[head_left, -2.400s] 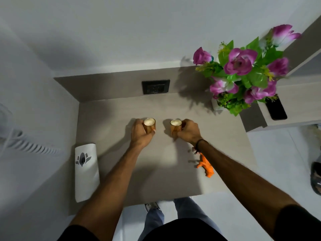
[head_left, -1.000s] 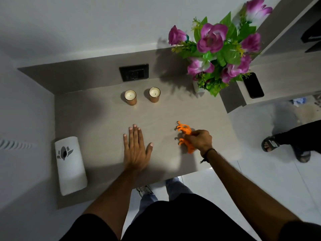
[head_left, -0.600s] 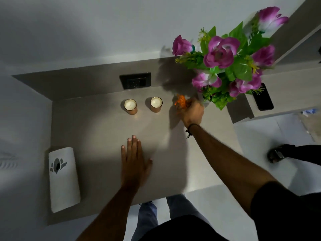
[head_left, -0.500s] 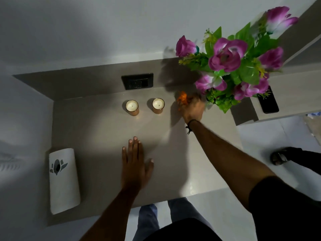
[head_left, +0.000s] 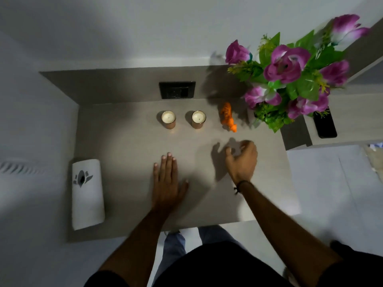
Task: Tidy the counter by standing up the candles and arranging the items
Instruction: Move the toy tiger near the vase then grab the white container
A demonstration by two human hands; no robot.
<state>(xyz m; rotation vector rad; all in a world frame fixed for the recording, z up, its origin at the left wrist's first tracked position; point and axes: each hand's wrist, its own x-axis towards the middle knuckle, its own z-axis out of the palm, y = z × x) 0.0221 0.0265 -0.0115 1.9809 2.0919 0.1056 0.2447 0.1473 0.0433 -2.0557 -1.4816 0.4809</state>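
On the white roll (head_left: 87, 193), a dark lotus-like logo, no readable writing.

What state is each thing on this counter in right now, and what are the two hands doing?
Left candle: upright, unlit.
Right candle: upright, unlit, beside the first.
Orange toy animal: on the counter between the candles and the flowers, untouched.
Flower arrangement: standing at the counter's back right corner.
White dispenser: lying on its back at the left edge.
Left hand: flat on the counter, empty.
Right hand: fingers loosely curled, holding nothing.
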